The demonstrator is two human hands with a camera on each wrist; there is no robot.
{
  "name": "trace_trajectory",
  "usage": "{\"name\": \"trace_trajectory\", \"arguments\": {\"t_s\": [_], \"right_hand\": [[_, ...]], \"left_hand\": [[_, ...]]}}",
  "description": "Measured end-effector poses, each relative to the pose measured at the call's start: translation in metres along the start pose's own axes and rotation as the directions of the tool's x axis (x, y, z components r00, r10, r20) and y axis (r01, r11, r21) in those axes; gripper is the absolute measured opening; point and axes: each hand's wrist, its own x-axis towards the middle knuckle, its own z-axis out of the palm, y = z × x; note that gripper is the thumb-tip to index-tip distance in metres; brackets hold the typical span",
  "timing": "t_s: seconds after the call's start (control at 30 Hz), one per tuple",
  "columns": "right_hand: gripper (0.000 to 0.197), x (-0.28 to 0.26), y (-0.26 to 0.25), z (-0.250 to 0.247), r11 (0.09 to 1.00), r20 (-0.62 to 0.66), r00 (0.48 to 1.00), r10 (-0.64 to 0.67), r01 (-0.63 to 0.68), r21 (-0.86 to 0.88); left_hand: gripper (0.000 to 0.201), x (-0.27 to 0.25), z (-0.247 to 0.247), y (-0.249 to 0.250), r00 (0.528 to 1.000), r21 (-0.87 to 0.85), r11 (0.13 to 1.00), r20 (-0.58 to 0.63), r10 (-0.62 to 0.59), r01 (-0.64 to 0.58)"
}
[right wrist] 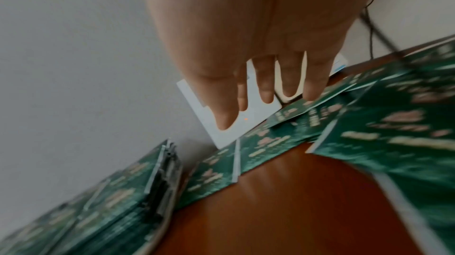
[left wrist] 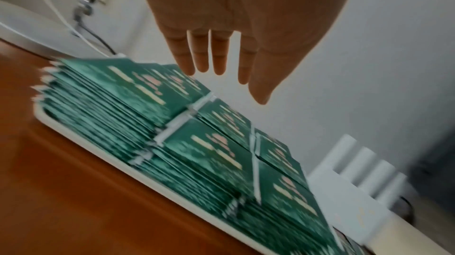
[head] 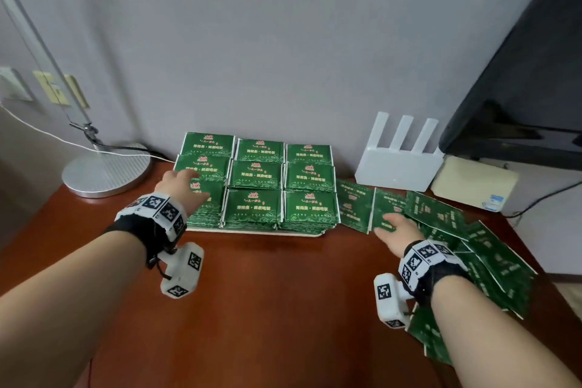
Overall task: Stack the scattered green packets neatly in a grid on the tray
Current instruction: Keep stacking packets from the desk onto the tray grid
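At centre frame of the head view: one white tray (head: 252, 231), only its near rim showing, bearing green packets in a grid of nine stacks (head: 255, 176), three rows by three, each stack many packets deep and not countable. Right of the tray, reaching to the lower right edge: loose green packets (head: 491, 249), overlapping and lying at mixed angles on the table, too many and too overlapped to count; the nearest one lies just beside the tray's right side. Hands, two. One left hand (head: 185, 187), fingers straight and slightly spread, holding nothing, over the near-left stack; the left wrist view shows the fingertips (left wrist: 194, 64) above the stacks, contact not determinable. One right hand (head: 396, 225), fingers extended and flat, over the loose packets; in the blurred right wrist view a fingertip (right wrist: 314, 91) appears to meet a packet edge. Surface: one reddish-brown wooden table (head: 267, 309). Room: grey wall (head: 283, 41); at left, one round silver lamp base (head: 107, 168) with white cable; at right, one white router (head: 398, 164) with three antennas, one cream box (head: 472, 181) beside it, one dark screen (head: 519, 88) in the upper right.
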Motion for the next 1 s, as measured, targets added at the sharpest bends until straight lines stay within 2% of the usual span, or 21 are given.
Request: {"name": "trace_trajectory", "arguments": {"t_s": [0.07, 0.17, 0.27, 0.37, 0.5, 0.57, 0.67, 0.73, 0.8, 0.87, 0.93, 1.0], "right_hand": [[0.049, -0.012, 0.023, -0.014, 0.997, 0.006, 0.999, 0.033, -0.032, -0.073], [0.054, -0.027, 0.070, -0.025, 0.983, 0.051, 0.994, 0.095, -0.086, -0.160], [0.063, -0.034, 0.125, -0.024, 0.961, 0.144, 0.979, 0.142, -0.101, -0.259], [0.069, -0.043, 0.170, -0.021, 0.952, 0.230, 0.957, 0.177, -0.107, -0.286], [0.065, -0.053, 0.211, -0.015, 0.965, 0.232, 0.972, 0.043, 0.019, -0.260], [0.059, -0.056, 0.221, -0.015, 0.942, 0.231, 0.972, -0.046, 0.119, -0.315], [0.041, -0.058, 0.228, -0.021, 0.911, 0.235, 0.964, -0.126, 0.206, -0.358], [0.033, -0.056, 0.233, -0.026, 0.911, 0.209, 0.973, -0.093, 0.168, -0.377], [0.043, -0.050, 0.238, -0.033, 0.905, 0.190, 0.980, 0.054, 0.032, -0.424], [0.058, -0.045, 0.243, -0.038, 0.861, 0.165, 0.961, 0.224, -0.116, -0.495], [0.066, -0.042, 0.247, -0.038, 0.820, 0.127, 0.942, 0.310, -0.197, -0.538], [0.070, -0.038, 0.245, -0.034, 0.818, 0.094, 0.936, 0.338, -0.242, -0.522]], "left_hand": [[0.054, -0.016, 0.009, 0.027, 0.994, 0.032, 0.994, 0.022, 0.106, -0.107], [0.054, -0.043, 0.031, 0.070, 0.966, 0.068, 0.969, 0.122, 0.229, -0.239], [0.048, -0.072, 0.062, 0.112, 0.905, 0.135, 0.911, 0.238, 0.352, -0.390], [0.044, -0.098, 0.100, 0.149, 0.822, 0.165, 0.840, 0.368, 0.434, -0.517], [0.049, -0.139, 0.157, 0.195, 0.732, 0.180, 0.792, 0.539, 0.416, -0.583], [0.049, -0.159, 0.189, 0.212, 0.711, 0.180, 0.798, 0.592, 0.379, -0.576], [0.066, -0.186, 0.234, 0.229, 0.707, 0.197, 0.823, 0.639, 0.304, -0.532], [0.074, -0.205, 0.257, 0.240, 0.733, 0.220, 0.841, 0.625, 0.268, -0.494], [0.079, -0.221, 0.272, 0.249, 0.769, 0.233, 0.854, 0.584, 0.260, -0.466], [0.079, -0.228, 0.278, 0.256, 0.799, 0.239, 0.873, 0.553, 0.238, -0.425], [0.068, -0.228, 0.277, 0.260, 0.801, 0.253, 0.880, 0.563, 0.204, -0.402], [0.054, -0.225, 0.271, 0.259, 0.782, 0.279, 0.869, 0.598, 0.176, -0.410]]}}
